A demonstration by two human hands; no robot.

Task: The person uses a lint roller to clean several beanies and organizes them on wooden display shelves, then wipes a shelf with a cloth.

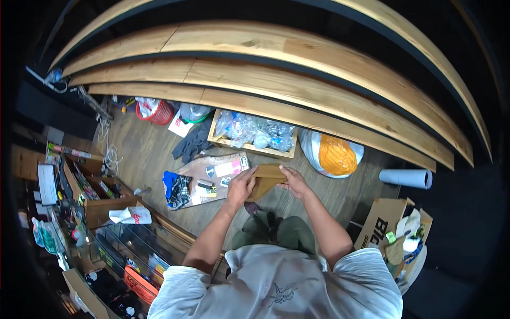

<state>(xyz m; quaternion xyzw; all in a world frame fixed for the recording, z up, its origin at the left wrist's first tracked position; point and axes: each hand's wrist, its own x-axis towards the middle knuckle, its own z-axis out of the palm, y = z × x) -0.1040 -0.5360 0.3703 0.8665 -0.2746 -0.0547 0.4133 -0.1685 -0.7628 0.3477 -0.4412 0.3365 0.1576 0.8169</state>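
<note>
A mustard-brown piece of cloth is stretched between my two hands, folded along its upper edge. My left hand grips its left side, and my right hand pinches the upper right edge. Whether it is a garment I cannot tell. Below and to the left lies a wooden board on the floor. On it rest a blue and dark plaid cloth, a small dark roller-like object and several flat cards or stickers. A dark grey cloth lies just beyond the board.
Wooden steps or shelves arch across the far side. Beneath them stand a wooden crate of clear plastic, a red basket and a bag with orange contents. A grey roll and cardboard box are right; a glass case is left.
</note>
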